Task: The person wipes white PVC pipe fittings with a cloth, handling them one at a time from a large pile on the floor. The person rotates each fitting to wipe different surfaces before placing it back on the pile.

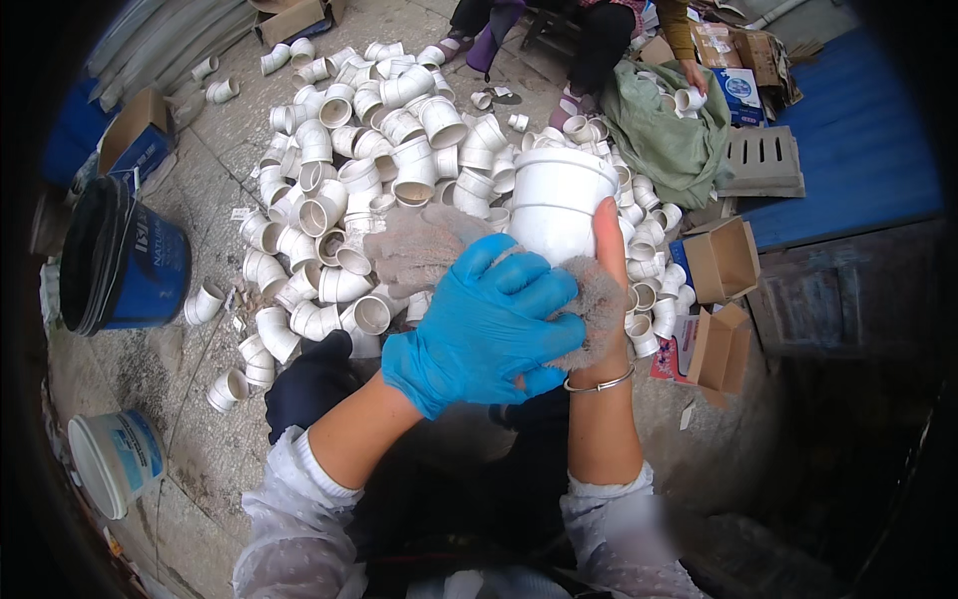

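My left hand (494,329), in a blue disposable glove, grips a greyish-brown cloth (426,247) that trails to the left and also bunches against my other wrist. Bare, with a bangle at the wrist, my right hand (614,277) holds a white plastic pipe elbow (565,195), its thumb along the right side; the other fingers are hidden behind the fitting and cloth. A wide collar forms the elbow's upper end. Beyond my hands, a large heap of white pipe elbows (412,165) covers the floor, several with dusty insides.
A blue bucket (153,262) and a lidded white tub (120,460) stand at left. Open cardboard boxes (722,262) lie at right. At the upper right, another person's hand (694,75) holds a white fitting over a green woven sack (666,142). A slotted grey block (763,161) lies beside it.
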Available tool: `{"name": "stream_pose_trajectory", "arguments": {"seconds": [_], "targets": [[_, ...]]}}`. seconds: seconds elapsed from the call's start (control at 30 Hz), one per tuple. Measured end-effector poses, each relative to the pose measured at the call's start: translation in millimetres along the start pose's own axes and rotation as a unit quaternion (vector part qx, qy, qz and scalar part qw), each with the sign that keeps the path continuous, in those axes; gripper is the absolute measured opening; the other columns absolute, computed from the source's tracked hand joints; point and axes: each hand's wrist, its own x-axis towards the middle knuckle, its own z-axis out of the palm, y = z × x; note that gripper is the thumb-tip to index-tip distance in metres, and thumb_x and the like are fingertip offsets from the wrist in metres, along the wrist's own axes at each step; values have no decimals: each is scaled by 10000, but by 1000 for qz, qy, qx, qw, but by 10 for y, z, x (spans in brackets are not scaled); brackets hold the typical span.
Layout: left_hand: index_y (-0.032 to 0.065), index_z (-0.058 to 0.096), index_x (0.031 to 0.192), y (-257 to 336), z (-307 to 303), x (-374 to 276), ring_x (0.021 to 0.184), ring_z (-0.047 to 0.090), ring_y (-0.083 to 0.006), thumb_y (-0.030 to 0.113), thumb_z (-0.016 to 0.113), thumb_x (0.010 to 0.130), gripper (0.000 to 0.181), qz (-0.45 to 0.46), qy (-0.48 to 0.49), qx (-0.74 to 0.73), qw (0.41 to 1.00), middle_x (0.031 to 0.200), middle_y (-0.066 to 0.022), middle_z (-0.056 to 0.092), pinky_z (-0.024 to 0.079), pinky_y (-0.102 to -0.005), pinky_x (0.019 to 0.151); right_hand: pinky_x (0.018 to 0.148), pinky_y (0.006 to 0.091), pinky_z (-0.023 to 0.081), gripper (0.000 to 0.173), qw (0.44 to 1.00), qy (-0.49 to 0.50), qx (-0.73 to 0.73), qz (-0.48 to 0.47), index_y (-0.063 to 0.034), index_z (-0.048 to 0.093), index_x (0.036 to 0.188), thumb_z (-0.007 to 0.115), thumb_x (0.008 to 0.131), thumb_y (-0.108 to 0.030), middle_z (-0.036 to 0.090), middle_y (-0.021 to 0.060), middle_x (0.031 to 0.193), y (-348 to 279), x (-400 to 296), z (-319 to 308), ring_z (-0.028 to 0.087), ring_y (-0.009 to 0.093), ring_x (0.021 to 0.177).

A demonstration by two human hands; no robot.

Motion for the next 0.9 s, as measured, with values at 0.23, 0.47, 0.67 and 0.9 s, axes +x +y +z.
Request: {"name": "stream_pose_trajectory", "arguments": {"seconds": [0.23, 0.47, 0.67, 0.9], "targets": [[72, 587, 877, -216, -88, -84, 857, 537, -191, 177, 592, 722, 187, -245, 109, -249, 931, 878, -43, 553, 431, -325, 829, 897, 343, 453, 514, 980, 114, -91, -134, -8, 454, 1257, 409, 950, -417, 568, 120, 1155, -46, 170, 72, 581, 208, 1015], [23, 474, 1270, -225, -17, -62, 1055, 518, -140, 241, 542, 915, 422, -448, 269, -518, 677, 1167, -72, 549, 417, -264, 912, 1019, 337, 309, 467, 947, 117, -251, -160, -66, 312, 1343, 419, 953, -299, 421, 100, 1322, 20, 115, 64, 407, 181, 1223], [-2, 455, 1273, -237, -13, -15, 1106, 491, -142, 211, 559, 905, 437, -462, 227, -561, 648, 1225, -86, 516, 403, -270, 935, 681, 224, 387, 189, 773, 152, -510, -345, -32, 563, 827, 614, 873, -208, 468, 1, 917, -29, 175, -217, 437, 78, 784], [47, 566, 973, -156, 133, -9, 919, 517, -339, 108, 641, 733, 258, -181, 117, -138, 967, 1002, -165, 503, 422, -415, 786, 537, 209, 297, 352, 878, 143, -371, -265, -24, 474, 661, 457, 968, -194, 412, -67, 635, 152, 159, -121, 335, 26, 611]]}}
